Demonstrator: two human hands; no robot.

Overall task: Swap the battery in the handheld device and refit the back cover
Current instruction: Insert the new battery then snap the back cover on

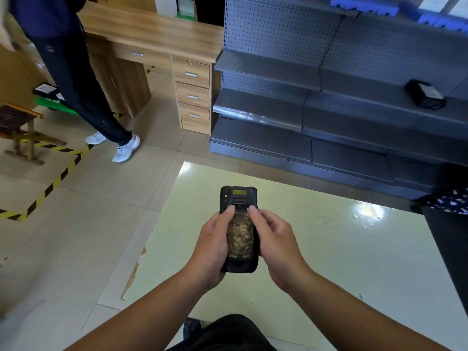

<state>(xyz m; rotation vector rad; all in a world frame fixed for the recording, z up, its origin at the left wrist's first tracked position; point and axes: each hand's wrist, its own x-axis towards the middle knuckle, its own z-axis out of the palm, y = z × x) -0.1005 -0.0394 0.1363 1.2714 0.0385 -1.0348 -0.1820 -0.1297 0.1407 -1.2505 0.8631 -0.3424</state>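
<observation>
A black handheld device (238, 198) is held back side up above the pale green table (329, 249). A worn yellow-brown patch (239, 239) covers the middle of its back; whether this is the cover or the battery I cannot tell. My left hand (212, 247) wraps the device's left side, thumb on the patch's top left corner. My right hand (274, 239) grips the right side, thumb pressed at the patch's top right corner. A yellow label sits near the device's top end.
Grey metal shelving (329, 102) stands beyond the table, with a black object (425, 95) on one shelf. A wooden desk with drawers (192, 92) is at the back left. A person in dark clothes (76, 79) stands near it. Yellow-black tape (58, 178) marks the floor.
</observation>
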